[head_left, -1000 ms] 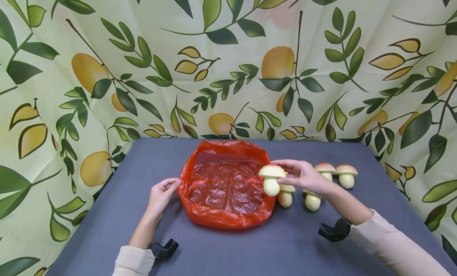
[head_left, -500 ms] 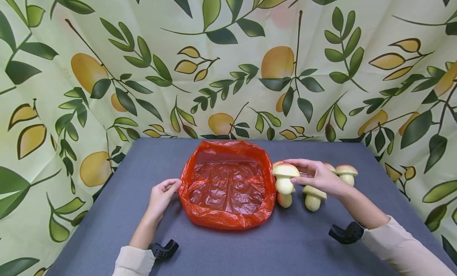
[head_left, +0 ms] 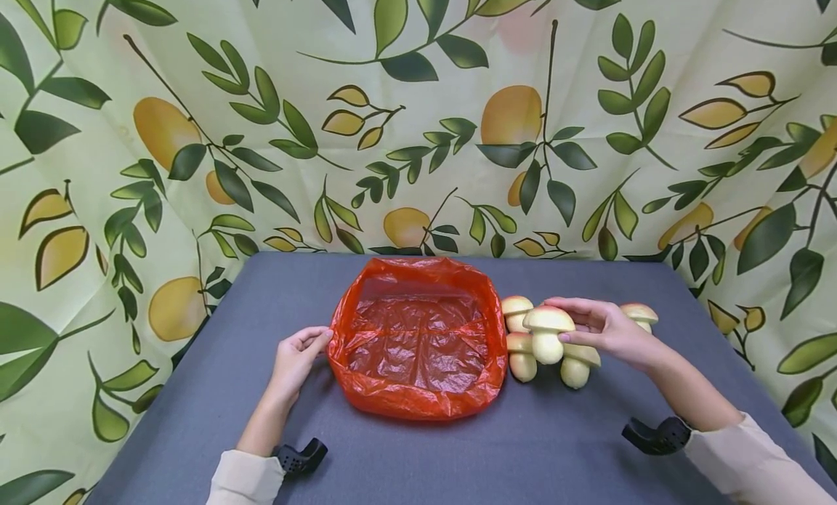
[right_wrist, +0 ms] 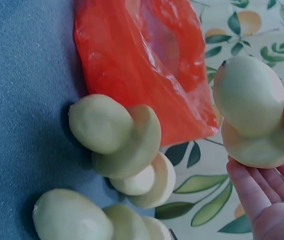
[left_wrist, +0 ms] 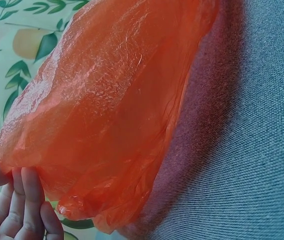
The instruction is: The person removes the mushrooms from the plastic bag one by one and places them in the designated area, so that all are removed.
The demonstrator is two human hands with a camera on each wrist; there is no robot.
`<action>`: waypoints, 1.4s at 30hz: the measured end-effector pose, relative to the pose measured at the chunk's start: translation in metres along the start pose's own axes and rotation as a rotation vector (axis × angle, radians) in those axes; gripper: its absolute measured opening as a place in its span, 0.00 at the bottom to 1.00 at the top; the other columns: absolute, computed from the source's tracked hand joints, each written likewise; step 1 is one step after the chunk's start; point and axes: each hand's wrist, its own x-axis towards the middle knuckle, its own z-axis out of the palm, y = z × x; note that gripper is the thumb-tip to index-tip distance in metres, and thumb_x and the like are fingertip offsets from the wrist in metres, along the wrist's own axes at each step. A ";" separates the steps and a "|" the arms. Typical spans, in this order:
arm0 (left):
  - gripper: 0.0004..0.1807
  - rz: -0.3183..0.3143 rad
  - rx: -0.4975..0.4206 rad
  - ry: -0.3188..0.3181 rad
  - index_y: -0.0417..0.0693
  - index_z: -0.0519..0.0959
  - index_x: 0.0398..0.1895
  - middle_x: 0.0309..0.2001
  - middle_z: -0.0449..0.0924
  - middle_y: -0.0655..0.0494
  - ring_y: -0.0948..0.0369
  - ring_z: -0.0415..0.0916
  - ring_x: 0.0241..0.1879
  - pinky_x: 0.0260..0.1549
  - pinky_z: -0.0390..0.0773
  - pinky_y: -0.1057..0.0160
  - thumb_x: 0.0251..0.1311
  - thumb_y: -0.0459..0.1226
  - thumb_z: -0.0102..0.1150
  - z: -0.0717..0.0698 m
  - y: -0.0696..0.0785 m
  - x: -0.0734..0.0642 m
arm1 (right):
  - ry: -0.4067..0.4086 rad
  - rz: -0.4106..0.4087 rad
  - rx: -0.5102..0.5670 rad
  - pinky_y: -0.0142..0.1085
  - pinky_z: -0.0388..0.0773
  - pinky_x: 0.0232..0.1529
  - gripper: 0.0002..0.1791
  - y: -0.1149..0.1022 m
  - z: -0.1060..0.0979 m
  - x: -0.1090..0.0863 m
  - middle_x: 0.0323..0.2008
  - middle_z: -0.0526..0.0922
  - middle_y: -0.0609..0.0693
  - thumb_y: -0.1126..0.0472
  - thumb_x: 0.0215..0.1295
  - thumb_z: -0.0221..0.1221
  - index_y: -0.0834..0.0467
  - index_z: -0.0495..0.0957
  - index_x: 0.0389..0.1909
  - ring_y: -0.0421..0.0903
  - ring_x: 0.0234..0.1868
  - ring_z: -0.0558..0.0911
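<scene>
My left hand [head_left: 294, 363] pinches the left rim of a red plastic bag [head_left: 418, 407], which stands with its mouth spread wide on the table. In the left wrist view the fingertips meet the edge of the thin film. My right hand [head_left: 608, 332] holds up a toy mushroom [head_left: 548, 336] with a pale stem and a yellow-red cap, between thumb and fingers. This mushroom is right of the bag and overlaps other mushrooms in the head view. Seen from the right wrist, the held mushroom [right_wrist: 249, 97] has its stem end toward the camera.
More toy mushrooms lie right of the bag: one at its front right side [head_left: 522, 363], one behind that [head_left: 516, 307], one below the right hand [head_left: 576, 370] and one farther right [head_left: 639, 314]. A leaf-and-fruit patterned cloth [head_left: 418, 127] hangs behind the dark grey table [head_left: 431, 461].
My right hand has moved to the right, away from the bag's right rim, with the toy mushroom still held. The left hand and the bag have stayed in place.
</scene>
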 end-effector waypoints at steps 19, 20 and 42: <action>0.16 -0.005 0.002 0.001 0.30 0.77 0.47 0.22 0.81 0.76 0.73 0.79 0.26 0.36 0.80 0.70 0.67 0.37 0.55 -0.001 -0.001 0.000 | 0.039 0.036 -0.056 0.24 0.79 0.45 0.27 0.015 -0.027 -0.025 0.56 0.78 0.27 0.76 0.63 0.55 0.71 0.66 0.63 0.24 0.53 0.79; 0.16 -0.004 0.004 0.000 0.30 0.77 0.48 0.22 0.81 0.76 0.73 0.79 0.26 0.36 0.80 0.70 0.67 0.37 0.55 -0.001 -0.001 0.000 | 0.036 0.030 -0.047 0.24 0.79 0.45 0.27 0.016 -0.028 -0.026 0.56 0.78 0.28 0.77 0.63 0.55 0.71 0.65 0.63 0.25 0.53 0.79; 0.16 0.000 0.011 -0.002 0.29 0.77 0.47 0.22 0.80 0.77 0.74 0.79 0.26 0.36 0.80 0.70 0.67 0.37 0.55 0.000 0.001 0.000 | 0.090 0.035 0.074 0.20 0.76 0.48 0.29 0.042 -0.046 -0.059 0.57 0.77 0.30 0.81 0.63 0.50 0.61 0.68 0.65 0.25 0.55 0.78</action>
